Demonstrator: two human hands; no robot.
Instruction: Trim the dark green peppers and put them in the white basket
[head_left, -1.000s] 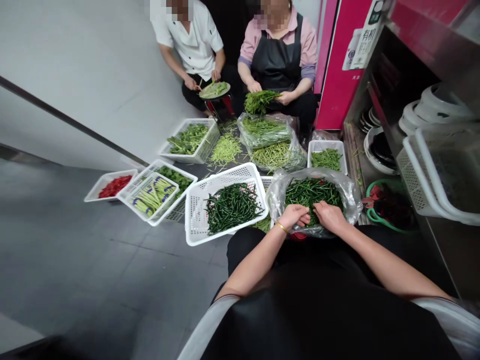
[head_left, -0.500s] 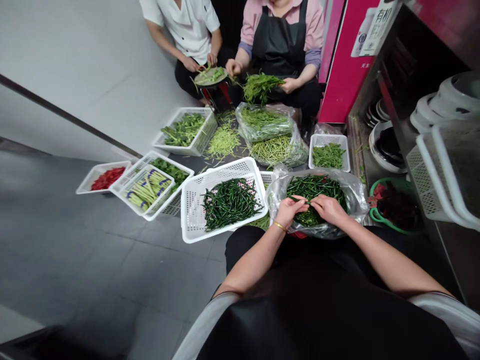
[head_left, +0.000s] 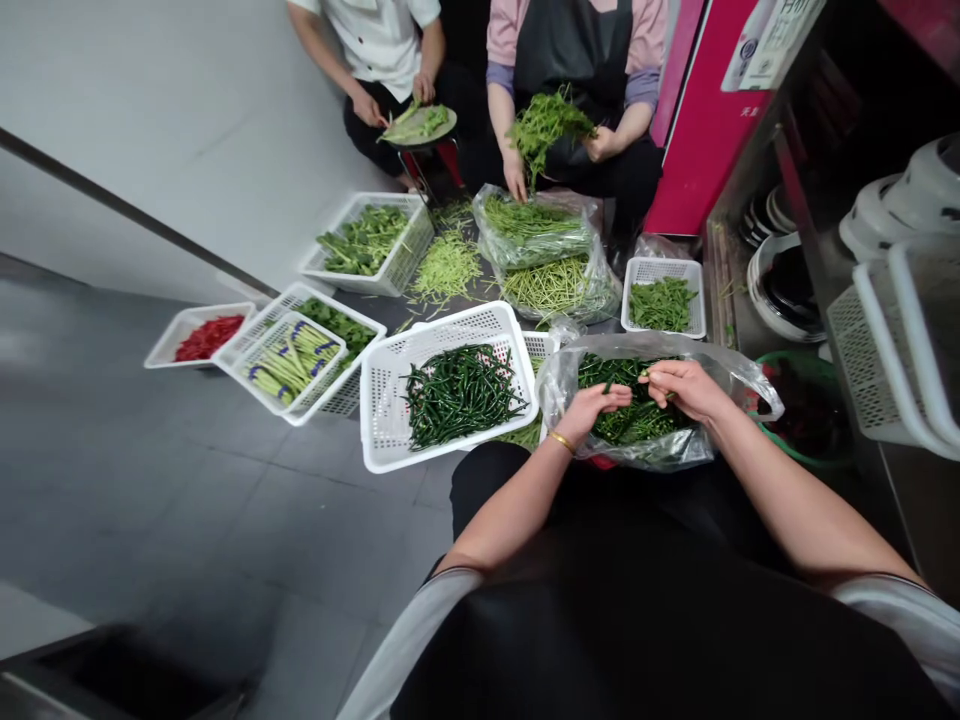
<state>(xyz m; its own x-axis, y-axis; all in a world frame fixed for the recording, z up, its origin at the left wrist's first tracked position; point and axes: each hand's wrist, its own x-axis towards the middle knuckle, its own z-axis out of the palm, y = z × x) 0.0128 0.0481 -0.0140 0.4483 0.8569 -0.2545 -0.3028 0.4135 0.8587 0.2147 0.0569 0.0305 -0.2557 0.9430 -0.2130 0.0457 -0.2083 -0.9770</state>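
A clear plastic bag (head_left: 726,365) full of thin green chili peppers (head_left: 637,418) lies open in front of my knees. Over its left half is my left hand (head_left: 592,410), fingers together, with a dark green chili pepper (head_left: 608,384) poking up at the fingers. My right hand (head_left: 686,388) is over the bag's right half, thumb and fingertips pinched on a small pale green bit, perhaps a stem. The hands are a little apart. To their left, a white perforated basket (head_left: 386,400) holds a pile of green chilies (head_left: 465,395).
Two people sit opposite, handling greens; a person's hand (head_left: 514,175) reaches down to a bag of green stems (head_left: 551,285). White baskets with leafy greens (head_left: 367,240), bundled stalks (head_left: 292,362) and red peppers (head_left: 208,338) stand left. A metal shelf (head_left: 817,250) with containers borders the right.
My hands, together at a chili pepper before, have moved apart, the right one to the right. The bag's right rim stands out farther. The person opposite has lowered one hand to the stems.
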